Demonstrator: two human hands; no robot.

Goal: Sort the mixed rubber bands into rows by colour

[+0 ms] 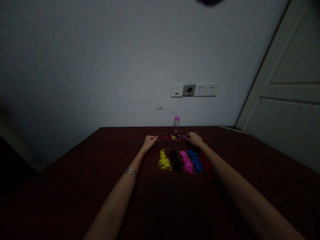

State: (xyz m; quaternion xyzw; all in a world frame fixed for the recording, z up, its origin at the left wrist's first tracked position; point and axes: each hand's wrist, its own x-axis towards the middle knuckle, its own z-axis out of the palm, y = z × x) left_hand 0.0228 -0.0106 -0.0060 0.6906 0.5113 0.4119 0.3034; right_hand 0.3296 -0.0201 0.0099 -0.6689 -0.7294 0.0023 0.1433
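Note:
My left hand (150, 141) rests on the table to the left of a small scatter of mixed coloured rubber bands (174, 137). Its fingers are curled together, and whatever may be between them is too small to see. At the right end of that scatter, the fingertips of my right hand (194, 138) pinch at the bands. Nearer to me lie sorted heaps in a row: yellow bands (164, 161), black bands (175, 161), pink bands (187, 162), blue bands (195, 160) and dark red bands (206, 164). My right forearm partly covers the red heap.
A clear bottle with a pink top (176, 124) stands upright behind the scatter. The dark red table (75, 173) meets a pale wall with sockets (205, 90). A thin flat strip (233, 129) lies at the back right edge, near a white door (287, 96).

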